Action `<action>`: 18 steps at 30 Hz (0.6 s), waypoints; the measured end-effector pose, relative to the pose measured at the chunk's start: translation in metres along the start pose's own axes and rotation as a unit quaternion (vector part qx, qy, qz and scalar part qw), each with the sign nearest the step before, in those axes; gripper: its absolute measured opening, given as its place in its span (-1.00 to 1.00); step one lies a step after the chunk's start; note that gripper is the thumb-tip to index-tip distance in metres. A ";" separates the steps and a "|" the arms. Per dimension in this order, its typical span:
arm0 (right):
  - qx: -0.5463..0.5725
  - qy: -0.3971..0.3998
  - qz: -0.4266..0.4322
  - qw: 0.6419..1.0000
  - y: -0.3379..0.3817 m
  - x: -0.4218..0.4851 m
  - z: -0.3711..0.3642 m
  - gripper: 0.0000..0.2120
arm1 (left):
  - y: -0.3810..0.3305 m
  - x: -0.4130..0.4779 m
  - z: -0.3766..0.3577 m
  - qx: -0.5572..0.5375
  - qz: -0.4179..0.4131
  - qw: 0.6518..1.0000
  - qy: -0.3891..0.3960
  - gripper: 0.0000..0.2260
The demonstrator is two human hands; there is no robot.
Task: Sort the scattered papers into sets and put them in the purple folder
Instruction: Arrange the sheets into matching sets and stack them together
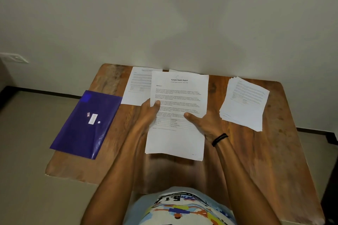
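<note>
- One white switch plate is seen on the wall, far to the left of the held sheet.
- One purple folder is laid flat on the wooden tabletop, left of the held sheet and apart from it. Its left corner is hung past the tabletop's edge. One white label and one small white dot are borne on its face.
- One printed sheet is laid flat just left of and behind the held sheet, and is partly covered by it.
- One corner of a further sheet is shown above the held sheet's top edge; the rest is hidden.
- The left hand is set at the held sheet's left edge. Its thumb is pressed on the printed face and its fingers are hidden behind, so the paper is pinched.
- The held sheet, headed "Sample Health Report", is raised over the middle of the tabletop between the two hands. Whether more pages are held behind it cannot be told.
- The right hand is set at the held sheet's lower right edge. Its thumb is laid across the print and its fingers are tucked behind, so the paper is pinched here too. One black band is worn on its wrist.
- One loose stack of papers is laid well to the right of the held sheet, with its edges fanned unevenly. Its pages cannot be counted.
</note>
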State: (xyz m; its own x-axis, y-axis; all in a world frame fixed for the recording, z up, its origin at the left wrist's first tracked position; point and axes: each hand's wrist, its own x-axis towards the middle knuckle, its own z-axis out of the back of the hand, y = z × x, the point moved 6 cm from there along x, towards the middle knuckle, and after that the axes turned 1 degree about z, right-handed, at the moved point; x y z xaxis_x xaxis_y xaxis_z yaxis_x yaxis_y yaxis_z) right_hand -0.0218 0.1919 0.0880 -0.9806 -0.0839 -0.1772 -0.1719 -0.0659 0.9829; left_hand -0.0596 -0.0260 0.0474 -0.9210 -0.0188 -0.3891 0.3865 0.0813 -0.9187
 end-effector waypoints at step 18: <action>0.048 0.136 -0.056 0.988 -0.019 -0.001 0.007 -0.36 | -0.056 0.028 -0.008 -0.250 0.051 0.956 0.145 -0.71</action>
State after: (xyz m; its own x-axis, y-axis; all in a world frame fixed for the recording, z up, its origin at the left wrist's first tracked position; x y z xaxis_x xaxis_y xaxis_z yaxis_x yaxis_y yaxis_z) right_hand -0.0183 0.1999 0.0700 -0.8954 -0.3463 -0.2798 -0.2997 0.0042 0.9540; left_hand -0.1078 -0.0230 0.0888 -0.8824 0.2860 -0.3736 0.4705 0.5362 -0.7008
